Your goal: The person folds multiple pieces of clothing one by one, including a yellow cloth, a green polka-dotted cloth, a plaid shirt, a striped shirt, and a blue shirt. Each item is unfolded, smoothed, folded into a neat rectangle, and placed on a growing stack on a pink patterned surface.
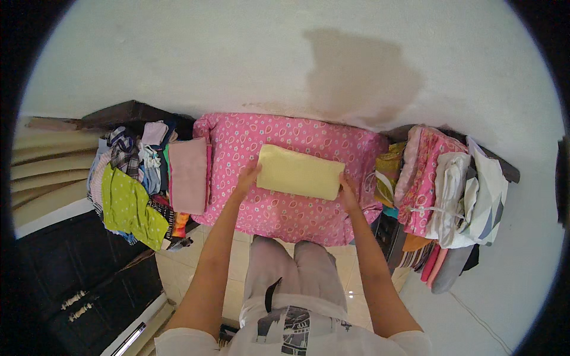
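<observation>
A folded yellow cloth (300, 172) is held flat between my two hands, above a surface covered with a pink patterned cloth (285, 222). My left hand (249, 178) grips its left end, and my right hand (348, 189) grips its right end. The thumbs lie near the cloth's edges; the fingers beneath are partly hidden. Left of the pink cover stands a folded light pink cloth (188, 176), beside a heap of clothes with a lime green dotted garment (133, 207) on its near side.
At the right are stacked fabrics, among them a pink floral bundle (423, 191) and a tied white cloth (447, 196). A wall (222, 58) rises behind the pink cover. Dark cabinet doors (80, 267) stand at lower left, and a tiled floor (236, 262) shows below.
</observation>
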Available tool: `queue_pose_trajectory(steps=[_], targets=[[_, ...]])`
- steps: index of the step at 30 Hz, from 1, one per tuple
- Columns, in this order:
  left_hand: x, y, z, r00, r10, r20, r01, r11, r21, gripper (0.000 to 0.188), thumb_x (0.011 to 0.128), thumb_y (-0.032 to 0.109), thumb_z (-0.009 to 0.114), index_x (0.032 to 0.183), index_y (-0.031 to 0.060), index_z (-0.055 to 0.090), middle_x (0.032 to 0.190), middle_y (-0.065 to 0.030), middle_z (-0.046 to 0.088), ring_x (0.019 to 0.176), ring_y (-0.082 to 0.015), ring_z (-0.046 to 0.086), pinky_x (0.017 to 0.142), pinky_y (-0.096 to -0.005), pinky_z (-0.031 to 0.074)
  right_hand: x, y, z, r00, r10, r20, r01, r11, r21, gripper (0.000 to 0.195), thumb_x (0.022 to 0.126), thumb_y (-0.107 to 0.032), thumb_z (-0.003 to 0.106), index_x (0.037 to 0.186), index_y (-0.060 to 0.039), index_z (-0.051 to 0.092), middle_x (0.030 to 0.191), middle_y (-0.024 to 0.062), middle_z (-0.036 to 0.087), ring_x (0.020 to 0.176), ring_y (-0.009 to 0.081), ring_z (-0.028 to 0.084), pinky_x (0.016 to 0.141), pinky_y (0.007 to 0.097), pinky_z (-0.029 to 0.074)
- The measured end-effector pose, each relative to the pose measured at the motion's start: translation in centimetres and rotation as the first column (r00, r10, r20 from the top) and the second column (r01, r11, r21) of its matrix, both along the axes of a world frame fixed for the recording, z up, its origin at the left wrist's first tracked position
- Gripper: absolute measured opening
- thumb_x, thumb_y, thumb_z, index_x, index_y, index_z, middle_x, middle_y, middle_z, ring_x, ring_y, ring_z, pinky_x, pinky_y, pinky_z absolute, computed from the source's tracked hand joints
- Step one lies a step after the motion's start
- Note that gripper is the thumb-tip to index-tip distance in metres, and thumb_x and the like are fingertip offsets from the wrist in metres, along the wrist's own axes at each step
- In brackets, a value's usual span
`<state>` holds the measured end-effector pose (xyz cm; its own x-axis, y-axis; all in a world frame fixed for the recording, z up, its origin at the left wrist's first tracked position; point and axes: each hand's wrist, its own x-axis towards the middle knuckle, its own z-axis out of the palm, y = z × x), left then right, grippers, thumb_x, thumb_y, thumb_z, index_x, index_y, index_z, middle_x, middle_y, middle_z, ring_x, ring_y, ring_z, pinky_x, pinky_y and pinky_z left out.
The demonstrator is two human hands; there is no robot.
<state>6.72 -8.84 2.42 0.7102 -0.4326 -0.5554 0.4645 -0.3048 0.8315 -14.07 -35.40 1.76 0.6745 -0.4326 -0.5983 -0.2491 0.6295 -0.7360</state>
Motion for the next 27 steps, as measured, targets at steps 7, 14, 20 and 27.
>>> queue_pose_trajectory(steps=[7,14,20,27], targets=[[-3.2,0.4,-3.5,0.966,0.016,0.257,-0.050,0.991,0.126,0.037,0.081,0.018,0.059,0.114,0.0024,0.052,0.091,-0.0060,0.060,0.076,-0.0130,0.055,0.066,-0.0268,0.044,-0.2,2.0,-1.9,0.981,0.151,-0.125,-0.186,0.923,-0.338,0.046,0.084,-0.027,0.055,0.121,-0.0015,0.043,0.108,0.0095,0.054,0.098,0.0180,0.050,0.085,0.0302,0.038],[-6.2,3.0,-6.4,0.907,-0.046,0.418,-0.148,0.894,0.422,0.031,0.079,0.021,0.062,0.101,0.0000,0.054,0.084,-0.0115,0.059,0.071,-0.0186,0.056,0.061,-0.0308,0.044,-0.3,4.0,-4.3,0.932,-0.144,-0.333,-0.125,0.733,-0.668,0.050,0.082,-0.031,0.056,0.116,0.0035,0.043,0.110,0.0148,0.053,0.096,0.0218,0.052,0.082,0.0325,0.041],[-6.7,-0.4,-4.5,0.939,0.330,0.095,-0.339,0.936,0.096,0.039,0.077,0.029,0.064,0.101,0.0004,0.054,0.091,-0.0075,0.059,0.081,-0.0156,0.057,0.069,-0.0280,0.045,-2.2,5.7,-7.2,0.836,-0.266,-0.480,0.063,0.915,-0.399,0.050,0.079,-0.035,0.060,0.111,0.0016,0.049,0.098,0.0119,0.059,0.081,0.0204,0.058,0.067,0.0290,0.046],[-5.4,-1.0,1.0,0.826,0.144,-0.546,-0.184,0.983,-0.019,0.048,0.075,0.031,0.065,0.113,0.0045,0.051,0.103,-0.0072,0.059,0.089,-0.0144,0.057,0.072,-0.0297,0.046,-1.9,4.6,-1.2,0.968,-0.140,-0.206,0.190,0.951,0.246,0.042,0.079,-0.035,0.061,0.110,-0.0078,0.051,0.087,0.0036,0.060,0.068,0.0163,0.058,0.052,0.0288,0.047]])
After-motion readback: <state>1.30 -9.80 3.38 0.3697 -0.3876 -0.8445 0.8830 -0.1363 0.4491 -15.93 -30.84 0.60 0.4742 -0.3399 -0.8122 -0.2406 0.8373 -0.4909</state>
